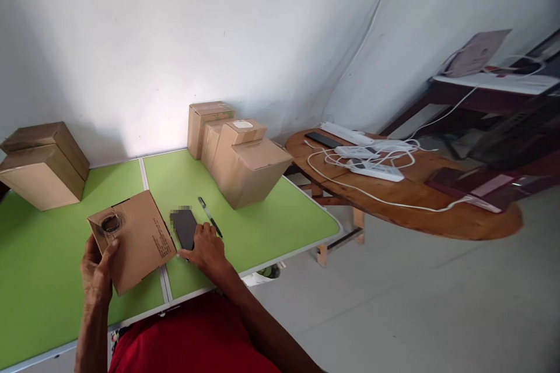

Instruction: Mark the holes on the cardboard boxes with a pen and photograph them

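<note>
Green folding table (271, 210), white walls, perhaps concrete floor (415, 303).

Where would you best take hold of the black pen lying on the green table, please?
Pinch the black pen across its thin barrel near the middle, from above. It lies flat and slanted on the green table, just beyond the right hand, with bare table on both long sides, so fingers can probably close from either flank.

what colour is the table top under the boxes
Bright green, with a white rim; the table shows best in the head view, the only one.
</note>
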A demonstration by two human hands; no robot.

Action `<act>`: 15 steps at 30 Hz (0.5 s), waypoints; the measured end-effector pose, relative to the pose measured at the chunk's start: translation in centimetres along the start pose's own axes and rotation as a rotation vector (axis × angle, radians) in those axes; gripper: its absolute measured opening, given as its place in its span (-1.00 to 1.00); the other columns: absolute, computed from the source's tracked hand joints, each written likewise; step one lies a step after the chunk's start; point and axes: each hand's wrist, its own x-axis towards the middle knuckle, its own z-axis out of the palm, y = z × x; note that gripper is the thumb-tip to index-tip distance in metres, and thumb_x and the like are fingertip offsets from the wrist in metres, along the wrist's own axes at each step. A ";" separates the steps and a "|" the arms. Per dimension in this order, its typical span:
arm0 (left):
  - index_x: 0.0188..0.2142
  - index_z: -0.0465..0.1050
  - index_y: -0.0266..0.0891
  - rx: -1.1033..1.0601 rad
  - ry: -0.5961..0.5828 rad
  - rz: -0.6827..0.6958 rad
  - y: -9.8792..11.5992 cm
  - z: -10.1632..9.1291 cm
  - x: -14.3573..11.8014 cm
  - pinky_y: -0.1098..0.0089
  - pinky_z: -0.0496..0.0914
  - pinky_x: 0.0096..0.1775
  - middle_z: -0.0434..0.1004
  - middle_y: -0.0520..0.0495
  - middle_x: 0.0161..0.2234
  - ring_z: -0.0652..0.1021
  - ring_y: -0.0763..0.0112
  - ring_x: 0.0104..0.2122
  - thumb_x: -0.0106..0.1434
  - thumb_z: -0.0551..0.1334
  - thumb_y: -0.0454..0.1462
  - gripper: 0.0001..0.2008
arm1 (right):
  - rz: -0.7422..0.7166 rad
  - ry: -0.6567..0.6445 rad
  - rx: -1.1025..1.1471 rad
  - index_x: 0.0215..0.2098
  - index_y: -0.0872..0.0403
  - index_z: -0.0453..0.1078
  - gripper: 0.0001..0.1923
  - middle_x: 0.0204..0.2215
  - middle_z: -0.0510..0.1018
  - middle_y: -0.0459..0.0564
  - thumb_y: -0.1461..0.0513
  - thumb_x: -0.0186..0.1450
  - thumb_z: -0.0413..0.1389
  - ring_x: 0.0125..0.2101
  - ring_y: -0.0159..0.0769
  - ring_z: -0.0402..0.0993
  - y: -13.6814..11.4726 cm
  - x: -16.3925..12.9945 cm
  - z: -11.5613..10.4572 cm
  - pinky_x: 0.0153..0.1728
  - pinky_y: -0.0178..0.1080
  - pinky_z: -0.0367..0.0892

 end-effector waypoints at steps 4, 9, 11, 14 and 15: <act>0.28 0.53 -0.19 -0.055 0.033 0.017 -0.6 0.3 2.4 0.13 0.65 0.05 0.62 -0.32 0.30 0.67 -0.11 0.18 0.01 0.59 0.15 -0.08 | 0.052 -0.015 0.128 0.24 0.23 0.44 -0.14 0.28 0.53 0.50 0.08 0.10 0.60 0.30 0.32 0.50 0.1 0.9 0.7 0.19 0.05 0.49; 0.34 0.45 -0.18 -0.080 -0.030 0.044 -1.3 1.7 4.0 0.12 0.60 0.16 0.55 -0.35 0.36 0.60 -0.10 0.28 0.00 0.62 0.14 -0.01 | 0.070 -0.014 0.444 -0.05 0.12 0.49 -0.43 0.00 0.71 0.29 0.16 0.04 0.55 0.08 0.25 0.67 2.4 1.4 1.0 0.05 0.02 0.52; 0.34 0.45 -0.18 -0.081 -0.087 0.040 -1.8 2.2 3.9 0.11 0.60 0.17 0.57 -0.34 0.34 0.62 -0.08 0.26 -0.04 0.65 0.12 0.02 | 0.042 -0.037 0.490 -0.18 0.07 0.48 -0.64 -0.14 0.73 0.15 0.14 0.15 0.46 -0.02 0.14 0.70 3.3 0.9 1.3 -0.04 -0.03 0.55; 0.25 0.49 -0.24 -0.081 -0.166 0.003 -2.7 2.6 3.4 0.05 0.61 0.16 0.63 -0.36 0.23 0.65 -0.09 0.19 -0.09 0.68 0.12 -0.01 | 0.012 -0.114 0.752 -0.16 0.05 0.51 -0.70 -0.21 0.74 0.05 0.09 0.23 0.38 -0.16 0.01 0.73 4.9 -0.5 1.7 -0.18 -0.08 0.60; 0.22 0.51 -0.25 -0.084 -0.181 -0.011 -2.9 2.6 3.2 0.03 0.61 0.16 0.65 -0.36 0.20 0.66 -0.09 0.18 -0.10 0.68 0.12 -0.03 | 0.033 -0.162 0.931 -0.14 0.05 0.52 -0.65 -0.22 0.74 0.03 0.07 0.20 0.40 -0.20 -0.01 0.74 5.5 -1.0 1.8 -0.23 -0.07 0.62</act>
